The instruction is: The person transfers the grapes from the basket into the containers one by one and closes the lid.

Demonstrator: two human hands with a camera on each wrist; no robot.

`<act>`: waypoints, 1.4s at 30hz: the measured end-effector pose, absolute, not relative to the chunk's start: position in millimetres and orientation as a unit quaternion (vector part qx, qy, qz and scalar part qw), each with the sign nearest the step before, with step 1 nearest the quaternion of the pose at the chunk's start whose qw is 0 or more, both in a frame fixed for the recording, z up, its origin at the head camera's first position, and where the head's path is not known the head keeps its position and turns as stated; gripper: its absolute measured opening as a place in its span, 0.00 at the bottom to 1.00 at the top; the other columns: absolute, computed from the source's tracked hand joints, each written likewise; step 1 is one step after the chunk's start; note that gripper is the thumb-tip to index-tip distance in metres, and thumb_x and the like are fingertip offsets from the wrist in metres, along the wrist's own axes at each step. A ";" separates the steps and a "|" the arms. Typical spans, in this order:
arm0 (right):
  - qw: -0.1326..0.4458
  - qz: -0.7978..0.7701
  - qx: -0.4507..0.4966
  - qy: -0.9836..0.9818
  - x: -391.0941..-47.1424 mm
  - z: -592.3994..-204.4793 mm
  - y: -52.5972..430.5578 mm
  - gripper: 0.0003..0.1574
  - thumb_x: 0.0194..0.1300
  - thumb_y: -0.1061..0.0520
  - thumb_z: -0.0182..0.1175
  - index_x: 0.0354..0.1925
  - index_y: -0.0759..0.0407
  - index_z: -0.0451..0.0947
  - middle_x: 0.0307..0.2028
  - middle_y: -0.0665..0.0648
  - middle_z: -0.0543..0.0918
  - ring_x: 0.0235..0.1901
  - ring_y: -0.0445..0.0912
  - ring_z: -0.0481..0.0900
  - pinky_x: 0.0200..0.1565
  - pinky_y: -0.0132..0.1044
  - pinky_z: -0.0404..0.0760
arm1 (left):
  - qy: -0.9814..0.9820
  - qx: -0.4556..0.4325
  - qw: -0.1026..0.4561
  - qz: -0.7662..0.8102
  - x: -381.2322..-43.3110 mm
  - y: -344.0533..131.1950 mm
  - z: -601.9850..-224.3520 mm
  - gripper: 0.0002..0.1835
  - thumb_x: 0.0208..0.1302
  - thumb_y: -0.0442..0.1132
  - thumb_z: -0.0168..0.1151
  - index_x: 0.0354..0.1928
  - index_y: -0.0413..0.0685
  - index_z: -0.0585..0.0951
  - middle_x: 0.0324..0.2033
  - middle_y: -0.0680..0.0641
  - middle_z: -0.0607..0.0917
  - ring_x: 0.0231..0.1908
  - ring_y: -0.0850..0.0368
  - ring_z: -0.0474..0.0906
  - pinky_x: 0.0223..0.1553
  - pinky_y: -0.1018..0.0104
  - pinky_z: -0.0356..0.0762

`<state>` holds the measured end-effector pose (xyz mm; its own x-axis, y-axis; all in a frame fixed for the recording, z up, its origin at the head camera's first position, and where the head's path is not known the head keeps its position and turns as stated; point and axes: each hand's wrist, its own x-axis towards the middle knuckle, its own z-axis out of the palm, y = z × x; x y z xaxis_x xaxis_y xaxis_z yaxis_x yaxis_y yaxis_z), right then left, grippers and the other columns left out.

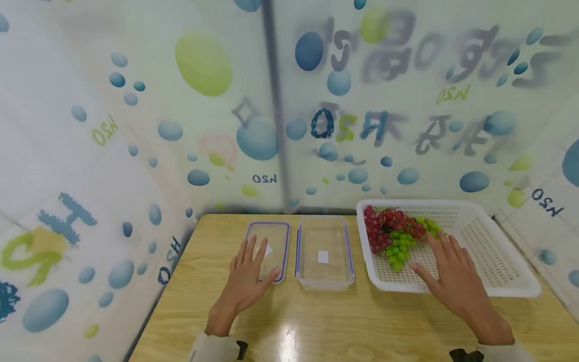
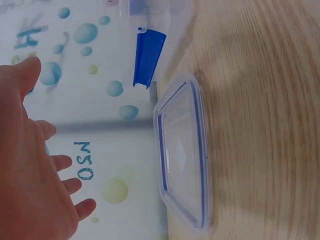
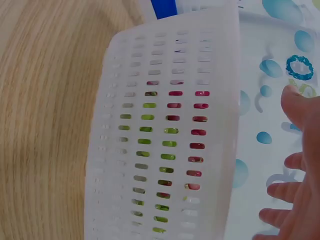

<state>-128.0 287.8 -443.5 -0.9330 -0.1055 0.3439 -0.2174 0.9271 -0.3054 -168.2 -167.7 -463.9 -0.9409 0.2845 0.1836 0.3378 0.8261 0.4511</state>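
Observation:
My left hand (image 1: 246,281), fingers spread, hovers over the near part of a clear lid (image 1: 270,234) with a blue seal. It holds nothing. To the lid's right stands a clear plastic container (image 1: 323,234) with a small white label. My right hand (image 1: 459,281) is spread above the front of a white slotted basket (image 1: 393,286), also holding nothing. Red grapes (image 1: 393,221) and green grapes (image 1: 399,250) lie in the basket's left half. In the right wrist view, the basket wall (image 3: 165,65) shows grapes through its slots.
A wooden table (image 1: 344,322) carries everything, its back edge against a patterned wall (image 1: 217,130). The wall also rises at left and right. A blue clip (image 2: 150,57) on the container's side appears in the left wrist view.

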 end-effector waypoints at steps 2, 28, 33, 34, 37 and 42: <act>0.169 0.183 0.087 -0.965 -128.9 -441.6 289.4 0.52 0.70 0.41 0.59 0.74 0.71 0.51 0.70 0.80 0.55 0.69 0.76 0.50 0.65 0.74 0.49 | -0.950 -0.163 0.048 -0.263 -169.4 -164.6 -466.0 0.42 0.72 0.57 0.53 0.79 0.49 0.50 0.78 0.37 0.46 0.76 0.35 0.39 0.67 0.27 0.47; 0.030 0.352 0.047 -0.934 -201.0 -390.0 291.3 0.46 0.74 0.46 0.55 0.76 0.68 0.49 0.70 0.79 0.59 0.66 0.76 0.60 0.58 0.71 0.68 | -0.846 -0.074 -0.007 -0.527 -189.9 -88.2 -515.4 0.35 0.78 0.43 0.48 0.76 0.32 0.50 0.69 0.26 0.62 0.67 0.30 0.62 0.66 0.36 0.63; -0.011 0.367 0.037 -0.930 -229.1 -395.8 294.9 0.44 0.75 0.46 0.55 0.75 0.66 0.51 0.70 0.79 0.59 0.67 0.76 0.59 0.59 0.69 0.69 | -0.840 -0.069 -0.003 -0.538 -190.9 -78.8 -522.2 0.32 0.78 0.40 0.45 0.76 0.31 0.51 0.70 0.26 0.60 0.69 0.30 0.60 0.69 0.38 0.57; -0.017 0.370 0.037 -0.928 -233.7 -397.8 295.6 0.44 0.74 0.46 0.55 0.75 0.66 0.51 0.69 0.78 0.59 0.67 0.76 0.59 0.59 0.70 0.68 | -0.838 -0.068 -0.001 -0.541 -191.2 -77.2 -523.5 0.32 0.78 0.39 0.45 0.75 0.31 0.51 0.71 0.26 0.59 0.70 0.31 0.58 0.70 0.38 0.55; -0.038 0.380 0.032 -0.924 -245.6 -405.1 297.0 0.44 0.74 0.48 0.56 0.75 0.66 0.51 0.70 0.78 0.59 0.67 0.76 0.58 0.62 0.70 0.65 | -0.836 -0.066 0.007 -0.544 -191.9 -73.6 -526.9 0.30 0.78 0.37 0.44 0.75 0.30 0.52 0.71 0.27 0.60 0.71 0.32 0.57 0.71 0.39 0.55; -0.072 0.373 0.017 -0.925 -260.3 -415.3 298.1 0.45 0.73 0.50 0.58 0.75 0.66 0.50 0.70 0.78 0.58 0.66 0.75 0.59 0.60 0.66 0.71 | -0.831 -0.061 0.009 -0.553 -192.7 -68.7 -528.1 0.30 0.78 0.37 0.44 0.75 0.29 0.53 0.73 0.29 0.57 0.73 0.34 0.53 0.72 0.40 0.52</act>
<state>-260.3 298.1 -415.3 -0.9890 -0.0851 -0.1212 0.0229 0.7206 -0.6930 -192.7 -68.7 -528.1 -0.9924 0.0912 0.0822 0.1110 0.3821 0.9174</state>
